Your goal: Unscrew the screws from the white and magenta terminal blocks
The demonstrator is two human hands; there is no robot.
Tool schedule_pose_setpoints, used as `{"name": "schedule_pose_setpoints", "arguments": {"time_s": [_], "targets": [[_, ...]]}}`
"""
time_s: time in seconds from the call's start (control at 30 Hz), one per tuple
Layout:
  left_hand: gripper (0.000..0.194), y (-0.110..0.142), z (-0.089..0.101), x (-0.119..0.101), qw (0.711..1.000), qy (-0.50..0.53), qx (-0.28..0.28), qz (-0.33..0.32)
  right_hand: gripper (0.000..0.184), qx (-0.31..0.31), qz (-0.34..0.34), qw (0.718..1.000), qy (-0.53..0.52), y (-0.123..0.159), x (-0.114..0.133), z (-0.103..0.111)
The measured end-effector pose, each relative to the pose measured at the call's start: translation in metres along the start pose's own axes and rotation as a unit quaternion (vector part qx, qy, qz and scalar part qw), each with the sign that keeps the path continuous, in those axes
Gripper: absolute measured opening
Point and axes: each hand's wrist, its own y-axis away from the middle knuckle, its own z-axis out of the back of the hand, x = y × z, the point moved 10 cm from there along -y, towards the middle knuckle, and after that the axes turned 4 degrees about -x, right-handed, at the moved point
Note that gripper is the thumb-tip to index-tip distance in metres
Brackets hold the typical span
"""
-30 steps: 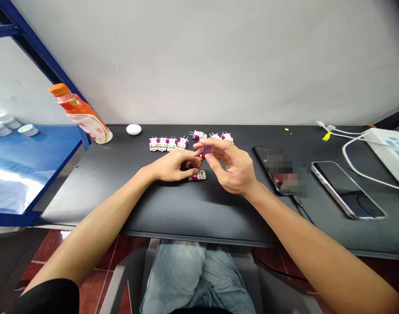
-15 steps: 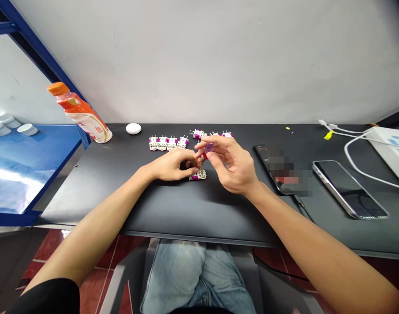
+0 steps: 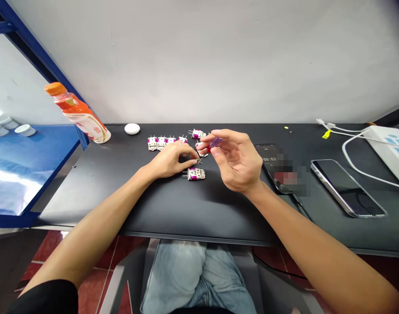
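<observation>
My right hand [image 3: 239, 159] is closed, thumb and fingertips pinching a small see-through purple piece with a red end [image 3: 215, 142]; its exact kind does not show. To its left, my left hand [image 3: 173, 160] rests low over the table, thumb and forefinger pressed together at a small metal part [image 3: 199, 161]. A white and purple plug insert with metal pins [image 3: 196, 174] lies just below the left fingertips. Another insert [image 3: 201, 148] is partly hidden between the hands. Behind the left hand stands a row of several similar inserts [image 3: 161, 143]; one more [image 3: 197, 134] lies farther back.
On the black table [image 3: 186, 209] are a white oval object [image 3: 132, 129] and an orange-capped bottle [image 3: 85, 115] at left. Rightward lie a phone with a cable [image 3: 268, 153], a second phone [image 3: 348, 187], and a white box [image 3: 389, 146] with white cables.
My right hand has shifted slightly right and away from the left, still pinching the purple piece. My left hand has moved up a little, uncovering the near plug insert. The black phone's screen now shows digits.
</observation>
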Motion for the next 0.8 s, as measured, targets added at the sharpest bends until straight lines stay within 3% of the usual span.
{"name": "schedule_pose_setpoints", "arguments": {"time_s": [0.2, 0.4, 0.53, 0.63, 0.8], "targets": [[0.020, -0.002, 0.013, 0.012, 0.995, -0.032, -0.065, 0.063, 0.043, 0.020, 0.003, 1.000, -0.013, 0.001, 0.002, -0.003], [0.022, -0.001, 0.011, 0.004, 0.997, 0.012, 0.016, 0.071, 0.041, 0.048, -0.007, 0.999, 0.004, 0.004, 0.001, -0.005], [0.019, 0.001, 0.000, -0.010, 0.993, 0.058, 0.104, 0.020, 0.044, 0.073, 0.002, 0.997, 0.013, 0.005, 0.003, -0.010], [0.024, 0.002, -0.002, -0.015, 0.991, 0.064, 0.116, -0.012, 0.043, 0.069, 0.017, 0.997, 0.040, 0.004, 0.006, -0.010], [0.027, 0.002, -0.005, -0.013, 0.992, 0.055, 0.113, -0.011, 0.040, 0.070, 0.009, 0.995, 0.069, 0.002, 0.006, -0.009]]}}
